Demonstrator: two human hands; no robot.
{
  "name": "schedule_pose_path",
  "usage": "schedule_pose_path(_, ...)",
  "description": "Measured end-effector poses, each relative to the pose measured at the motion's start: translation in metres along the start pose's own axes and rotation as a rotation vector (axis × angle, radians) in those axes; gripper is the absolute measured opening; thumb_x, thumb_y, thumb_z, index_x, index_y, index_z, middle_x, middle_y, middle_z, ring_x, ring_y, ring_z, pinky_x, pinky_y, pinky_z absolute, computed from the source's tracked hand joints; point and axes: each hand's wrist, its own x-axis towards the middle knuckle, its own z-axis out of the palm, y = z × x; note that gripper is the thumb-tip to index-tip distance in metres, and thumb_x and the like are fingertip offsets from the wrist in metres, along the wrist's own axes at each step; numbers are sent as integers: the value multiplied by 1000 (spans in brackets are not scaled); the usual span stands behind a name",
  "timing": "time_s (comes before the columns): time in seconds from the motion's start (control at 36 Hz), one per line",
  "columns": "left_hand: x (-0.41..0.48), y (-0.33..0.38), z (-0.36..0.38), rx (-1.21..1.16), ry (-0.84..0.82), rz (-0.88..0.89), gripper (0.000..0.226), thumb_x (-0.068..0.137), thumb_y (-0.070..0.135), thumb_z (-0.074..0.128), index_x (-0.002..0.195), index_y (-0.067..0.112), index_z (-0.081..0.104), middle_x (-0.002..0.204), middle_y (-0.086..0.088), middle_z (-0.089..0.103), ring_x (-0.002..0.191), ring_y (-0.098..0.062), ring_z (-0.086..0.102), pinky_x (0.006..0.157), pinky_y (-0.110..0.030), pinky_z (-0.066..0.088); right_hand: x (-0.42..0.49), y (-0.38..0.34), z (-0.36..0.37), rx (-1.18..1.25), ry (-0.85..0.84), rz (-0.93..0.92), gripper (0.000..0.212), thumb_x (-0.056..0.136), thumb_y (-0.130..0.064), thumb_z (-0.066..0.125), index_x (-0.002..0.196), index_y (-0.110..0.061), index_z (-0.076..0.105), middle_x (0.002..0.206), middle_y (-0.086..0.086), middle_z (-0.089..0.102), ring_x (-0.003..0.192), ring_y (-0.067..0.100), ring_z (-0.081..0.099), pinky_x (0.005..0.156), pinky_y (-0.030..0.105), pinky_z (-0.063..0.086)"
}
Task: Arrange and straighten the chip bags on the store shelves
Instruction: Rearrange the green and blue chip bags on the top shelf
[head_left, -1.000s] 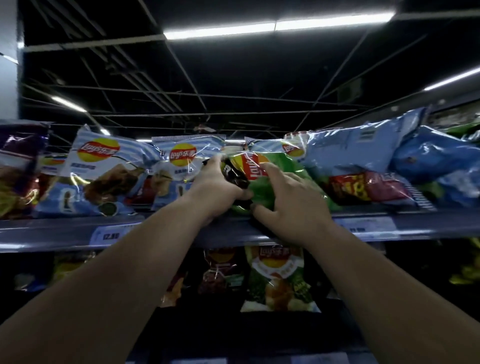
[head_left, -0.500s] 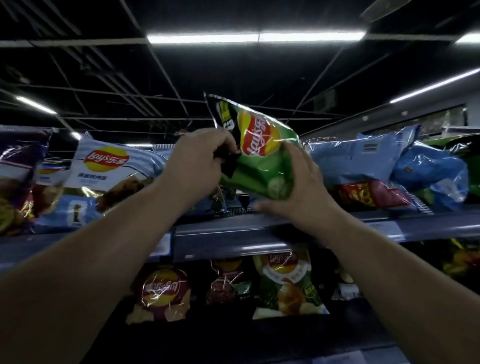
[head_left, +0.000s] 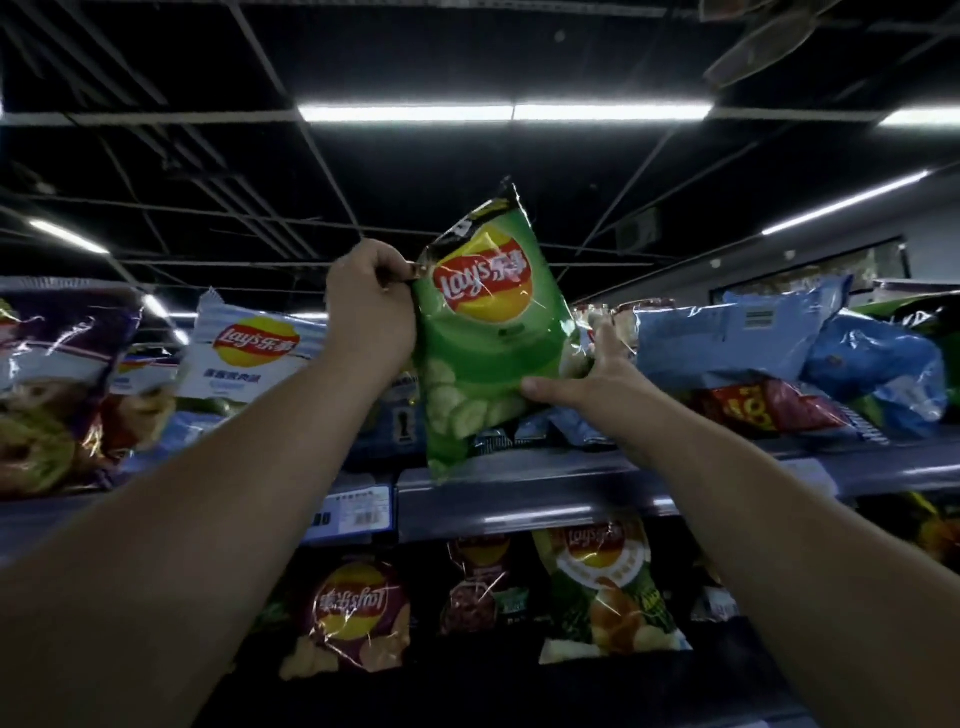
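Above the front lip of the top shelf, the green chip bag is held upright with its printed face toward the camera. Its top leans a little to the right and its lower edge sits down at the lip; whether it touches cannot be told. The left hand is curled tight, pinching the bag's upper left edge near the seal, probably to pull the foil taut and keep it vertical. The right hand grips the lower right side, thumb on the front and fingers spread behind, which steadies the bottom so the bag can be steered into a slot. To the left a blue-and-white bag stands facing out, as the green one likely should. To the right, blue bags lie flat and heaped over a red bag, so that stretch looks unsorted.
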Motion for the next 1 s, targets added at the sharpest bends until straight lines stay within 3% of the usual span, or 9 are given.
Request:
schedule_pose_path(0.14, -24, 0, 6, -832, -265, -449, 76, 94, 37, 60, 154, 44, 13, 152, -4, 42, 114, -22, 63, 79, -42, 60, 4, 7, 7, -234, 196, 39, 155, 17, -88, 78, 150, -32, 23, 142, -1, 53, 133, 30, 49, 109, 56, 43)
schedule_pose_path(0.25, -55, -16, 6, -519, -526, -486, 137, 60, 56, 87, 152, 50, -14, 161, -1, 32, 128, -22, 52, 95, -47, 53, 3, 11, 2, -435, 222, 87, 115, 28, -103, 59, 124, -40, 56, 128, -8, 62, 128, 29, 51, 108, 55, 40)
schedule_pose_path(0.31, -68, -25, 9, -337, -673, -574, 145, 48, 51, 93, 155, 42, -4, 158, -2, 37, 126, -22, 54, 100, -44, 50, 1, 15, 0, -520, 185, 64, 111, 39, -100, 60, 132, -40, 54, 136, -8, 57, 133, 28, 46, 113, 55, 35)
schedule_pose_path(0.42, -75, -44, 21, -244, -805, -589, 70, 61, 24, 92, 122, 15, 59, 109, -1, 76, 98, -16, 73, 93, -33, 53, -6, 24, 0, -399, 55, -12, 91, 63, -63, 85, 136, -26, 46, 136, -5, 57, 123, 19, 55, 109, 47, 45)
schedule_pose_path(0.53, -76, -57, 23, -125, -647, -399, 92, 46, 28, 99, 125, 33, 51, 111, 9, 73, 107, -15, 68, 96, -38, 52, -8, 39, 2, -458, 68, -104, 99, 65, -52, 89, 141, -30, 30, 127, -11, 58, 119, 15, 56, 105, 43, 47)
schedule_pose_path(0.67, -79, -58, 17, -72, -615, -287, 109, 32, 44, 94, 130, 35, 47, 119, 12, 67, 111, -13, 63, 100, -41, 51, -9, 32, -2, 1, 40, -79, 99, 61, -46, 86, 140, -35, 27, 124, -12, 59, 107, 4, 61, 83, 20, 51)
schedule_pose_path(0.81, -81, -41, 10, -246, -670, -396, 88, 51, 57, 91, 126, 33, 51, 114, 7, 71, 97, -10, 71, 86, -29, 56, -6, 38, -4, 5, 72, -110, 70, 71, -19, 90, 127, -26, 49, 114, -7, 70, 103, 6, 69, 82, 19, 56)
schedule_pose_path(0.89, -81, -39, 11, -164, -610, -397, 78, 51, 68, 83, 117, 36, 57, 111, 9, 72, 101, -14, 70, 94, -40, 55, -9, 38, -4, -40, 131, -135, 60, 70, -22, 91, 112, -33, 50, 101, -15, 68, 83, -10, 67, 73, 12, 54)
schedule_pose_path(1.0, -85, -37, 18, 39, -569, -265, 47, 83, 54, 71, 122, 28, 60, 111, 9, 70, 104, -14, 65, 83, -29, 47, -13, 36, -3, -169, 174, -144, 58, 71, -38, 91, 109, -37, 47, 100, -19, 64, 80, -13, 62, 68, 7, 49)
